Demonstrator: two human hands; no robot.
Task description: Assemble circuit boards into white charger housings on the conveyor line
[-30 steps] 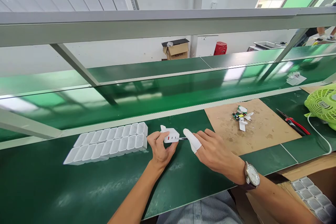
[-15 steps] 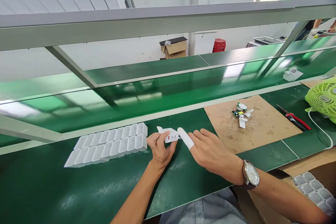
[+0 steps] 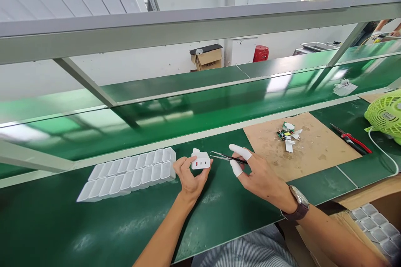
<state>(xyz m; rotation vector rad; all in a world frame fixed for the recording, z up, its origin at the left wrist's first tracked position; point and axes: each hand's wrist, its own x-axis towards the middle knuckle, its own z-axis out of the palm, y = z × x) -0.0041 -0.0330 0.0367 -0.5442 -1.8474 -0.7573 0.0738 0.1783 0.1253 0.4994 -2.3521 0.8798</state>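
Note:
My left hand (image 3: 189, 177) is closed around a white charger housing (image 3: 201, 161), its face with a red port and two dark slots turned toward me. Part of the housing is hidden by my fingers. My right hand (image 3: 258, 175), with white finger cots on the thumb and index finger, grips a pair of tweezers (image 3: 224, 157). The tweezers' tips are apart and point left, close to the housing's right side. Left of my left hand stand two rows of white open housings (image 3: 128, 173) on the green bench.
A brown board (image 3: 316, 146) carries a circuit board with white pieces (image 3: 286, 135). Red-handled pliers (image 3: 352, 139) and a green fan (image 3: 385, 110) are at the right. White parts (image 3: 345, 87) lie on the belt (image 3: 200, 119). An open carton at lower right holds more housings (image 3: 374, 223).
My right hand has drawn back to the right from the housing, and the tweezers now show in full. The housing has turned so its port face looks toward me.

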